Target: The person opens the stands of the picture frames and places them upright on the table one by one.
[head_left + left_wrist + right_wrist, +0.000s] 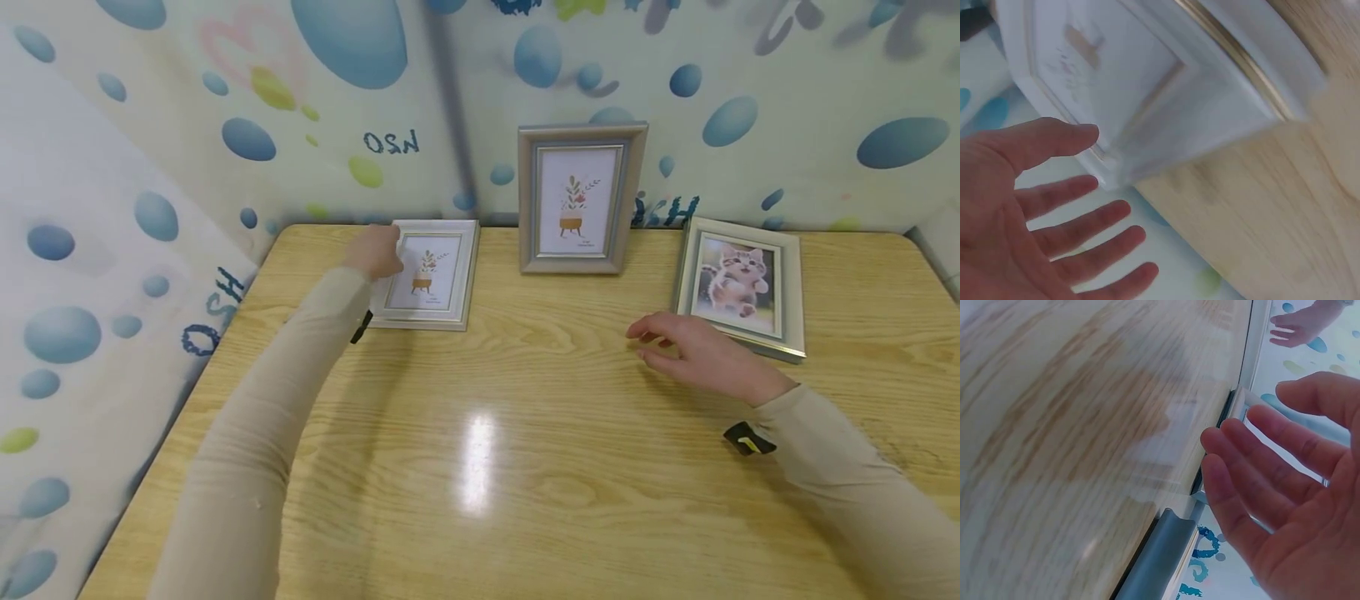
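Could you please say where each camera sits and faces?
Head: worn there, facing forward and down over the yellow wooden table; left hand and right hand show.
Left wrist: worn there, facing the white rectangular picture frame; left hand shows.
Right wrist: worn there, facing the table; both hands show.
Head and left wrist share that picture frame.

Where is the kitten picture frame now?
In the head view, the kitten frame is on the table, at the right, just beyond the right hand.

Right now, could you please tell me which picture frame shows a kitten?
The rightmost frame, nearest the right hand; the leftmost frame and middle frame each show a plant.
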`<state>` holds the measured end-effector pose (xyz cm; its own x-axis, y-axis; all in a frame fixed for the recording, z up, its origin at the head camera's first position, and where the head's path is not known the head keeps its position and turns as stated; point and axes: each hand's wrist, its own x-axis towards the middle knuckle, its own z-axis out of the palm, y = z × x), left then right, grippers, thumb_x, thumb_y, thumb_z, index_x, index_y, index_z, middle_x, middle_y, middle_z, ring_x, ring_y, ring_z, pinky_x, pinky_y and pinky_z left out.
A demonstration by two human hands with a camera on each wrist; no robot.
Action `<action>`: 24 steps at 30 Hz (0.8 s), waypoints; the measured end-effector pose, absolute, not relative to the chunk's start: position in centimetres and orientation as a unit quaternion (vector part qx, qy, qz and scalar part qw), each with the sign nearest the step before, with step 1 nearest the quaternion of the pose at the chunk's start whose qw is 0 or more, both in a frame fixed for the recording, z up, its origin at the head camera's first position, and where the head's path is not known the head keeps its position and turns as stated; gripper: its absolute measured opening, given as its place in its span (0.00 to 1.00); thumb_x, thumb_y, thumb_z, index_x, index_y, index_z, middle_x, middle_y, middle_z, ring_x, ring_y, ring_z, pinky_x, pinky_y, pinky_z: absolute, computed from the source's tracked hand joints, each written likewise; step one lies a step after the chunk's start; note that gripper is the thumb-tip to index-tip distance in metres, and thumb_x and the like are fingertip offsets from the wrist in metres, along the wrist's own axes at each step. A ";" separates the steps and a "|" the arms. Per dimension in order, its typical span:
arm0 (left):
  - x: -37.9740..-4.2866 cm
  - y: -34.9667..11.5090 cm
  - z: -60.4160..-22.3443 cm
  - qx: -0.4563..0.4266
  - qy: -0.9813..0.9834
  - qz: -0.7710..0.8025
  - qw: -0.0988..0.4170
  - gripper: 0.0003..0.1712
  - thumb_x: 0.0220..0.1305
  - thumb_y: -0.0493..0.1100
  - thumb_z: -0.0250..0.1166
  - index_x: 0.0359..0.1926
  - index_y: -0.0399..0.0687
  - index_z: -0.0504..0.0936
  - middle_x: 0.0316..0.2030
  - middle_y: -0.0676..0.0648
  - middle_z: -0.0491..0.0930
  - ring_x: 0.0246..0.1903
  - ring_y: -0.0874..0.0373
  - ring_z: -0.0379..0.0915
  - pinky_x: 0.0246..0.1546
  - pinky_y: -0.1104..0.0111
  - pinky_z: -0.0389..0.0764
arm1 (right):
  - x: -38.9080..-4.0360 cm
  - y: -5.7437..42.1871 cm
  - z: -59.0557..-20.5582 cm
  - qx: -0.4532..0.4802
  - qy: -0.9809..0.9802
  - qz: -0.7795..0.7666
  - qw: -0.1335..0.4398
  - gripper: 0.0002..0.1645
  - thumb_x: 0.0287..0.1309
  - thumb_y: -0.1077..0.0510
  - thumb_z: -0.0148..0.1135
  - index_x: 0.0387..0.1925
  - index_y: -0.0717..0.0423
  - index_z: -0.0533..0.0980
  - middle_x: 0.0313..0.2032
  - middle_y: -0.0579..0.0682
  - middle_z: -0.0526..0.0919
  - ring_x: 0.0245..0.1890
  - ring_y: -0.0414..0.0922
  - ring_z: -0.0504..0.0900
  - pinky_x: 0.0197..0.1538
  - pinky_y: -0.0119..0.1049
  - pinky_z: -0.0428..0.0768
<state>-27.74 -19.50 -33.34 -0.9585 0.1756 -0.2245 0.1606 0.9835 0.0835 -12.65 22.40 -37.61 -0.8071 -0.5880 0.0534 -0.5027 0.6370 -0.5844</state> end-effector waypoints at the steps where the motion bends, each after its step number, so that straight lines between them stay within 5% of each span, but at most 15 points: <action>1: -27.7 -19.8 -33.4 0.068 0.991 0.024 0.111 0.21 0.56 0.34 0.61 0.51 0.31 0.73 0.49 0.32 0.77 0.41 0.42 0.73 0.41 0.50 0.78 | -12.7 22.4 -37.6 -0.304 0.902 -0.299 0.071 0.13 0.62 0.66 0.59 0.48 0.67 0.76 0.45 0.57 0.82 0.41 0.49 0.81 0.43 0.45 0.81; 7: -27.8 -21.3 -33.9 0.017 0.992 0.012 0.123 0.10 0.58 0.41 0.60 0.28 0.38 0.73 0.34 0.38 0.78 0.32 0.47 0.69 0.31 0.56 0.76 | -12.6 22.4 -37.7 -0.310 0.901 -0.295 0.071 0.13 0.62 0.67 0.60 0.48 0.67 0.76 0.45 0.57 0.82 0.40 0.48 0.81 0.43 0.43 0.81; 16: -28.6 -21.3 -34.7 -0.003 0.989 0.023 0.146 0.10 0.61 0.43 0.58 0.31 0.38 0.76 0.31 0.41 0.75 0.30 0.49 0.69 0.28 0.61 0.73 | -12.6 22.2 -37.8 -0.313 0.899 -0.297 0.071 0.13 0.61 0.68 0.60 0.47 0.67 0.77 0.44 0.57 0.82 0.41 0.49 0.82 0.44 0.44 0.81; 24: -29.0 -21.6 -34.8 0.015 0.983 0.079 0.164 0.11 0.59 0.36 0.54 0.20 0.39 0.70 0.16 0.45 0.71 0.15 0.57 0.65 0.18 0.69 0.67 | -12.4 22.2 -37.9 -0.316 0.898 -0.299 0.065 0.12 0.60 0.68 0.61 0.46 0.68 0.77 0.42 0.56 0.82 0.41 0.50 0.82 0.44 0.45 0.81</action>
<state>-29.03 -21.62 -34.75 -0.9458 0.0562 -0.3197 0.0042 0.9869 0.1610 -12.38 22.21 -37.88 -0.7920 -0.6062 0.0717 -0.5280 0.6214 -0.5788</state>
